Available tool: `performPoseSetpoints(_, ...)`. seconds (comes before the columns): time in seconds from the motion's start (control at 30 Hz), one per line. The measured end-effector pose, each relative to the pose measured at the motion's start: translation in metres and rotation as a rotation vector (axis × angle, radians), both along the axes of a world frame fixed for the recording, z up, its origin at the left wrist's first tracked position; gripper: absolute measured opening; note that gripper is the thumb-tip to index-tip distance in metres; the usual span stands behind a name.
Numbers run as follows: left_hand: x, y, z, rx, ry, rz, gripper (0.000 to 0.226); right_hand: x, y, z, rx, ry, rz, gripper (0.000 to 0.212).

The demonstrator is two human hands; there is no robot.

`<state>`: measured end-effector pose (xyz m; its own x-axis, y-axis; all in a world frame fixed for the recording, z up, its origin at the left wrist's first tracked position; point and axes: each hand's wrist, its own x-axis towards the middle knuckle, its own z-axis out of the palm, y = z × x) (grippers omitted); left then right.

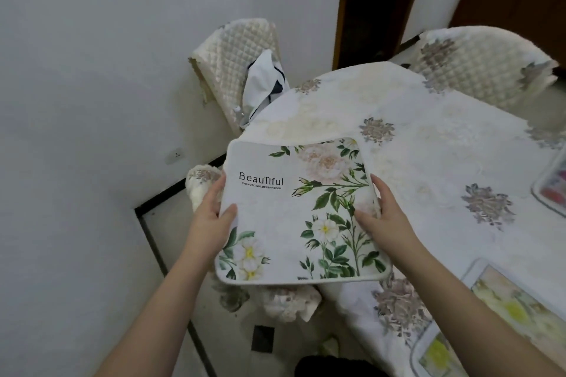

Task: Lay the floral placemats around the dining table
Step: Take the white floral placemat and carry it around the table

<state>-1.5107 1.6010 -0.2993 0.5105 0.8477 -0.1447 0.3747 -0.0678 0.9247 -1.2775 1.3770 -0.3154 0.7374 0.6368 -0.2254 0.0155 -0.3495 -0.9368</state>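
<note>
Both hands hold one floral placemat [301,211] above the near-left corner of the table [428,144]. It is a soft, roughly square mat with rounded corners and a pale piped edge, printed with white and pink flowers, green leaves and the word "BeauTiful". The left hand [211,220] grips its left edge: the thumb lies on top of the print and the fingers [214,190] curl round the edge, their tips hidden beneath. The right hand [382,217] grips the right edge the same way, thumb pressed on the leaves, fingers [379,190] wrapped over the rim. Both forearms reach forward, bare, with the mat tilted slightly between them.

Beyond the fingers the table carries a quilted cream tablecloth [398,119] with grey-brown flower patches; its hem hangs in folds below the mat. To the right of the right hand's fingers, more placemats [502,297] lie flat at the table's near edge, and another mat [551,187] sits at the right border, cut off by the frame. Past the fingers of the left hand stands a chair [232,58] in a quilted cream cover, with a white cloth with dark stripes [265,86] draped on it. A second quilted chair [477,61] stands at the table's far side.
</note>
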Motion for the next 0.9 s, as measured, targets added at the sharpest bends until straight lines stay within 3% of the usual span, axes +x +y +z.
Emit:
performPoseSetpoints(0.47,0.148,0.031,-0.033,-0.02,0.125,-0.338,0.059,0.065,-0.033,-0.029,-0.038,0.077,-0.306,0.077)
performPoseSetpoints(0.7,0.208,0.031,-0.064,-0.047,0.175,-0.577,0.064,0.047,-0.064,-0.056,-0.098,0.11,-0.566,0.076)
performPoseSetpoints(0.9,0.236,0.035,-0.098,-0.098,0.173,-0.789,0.055,0.007,-0.061,-0.079,-0.147,0.185,-0.828,0.073)
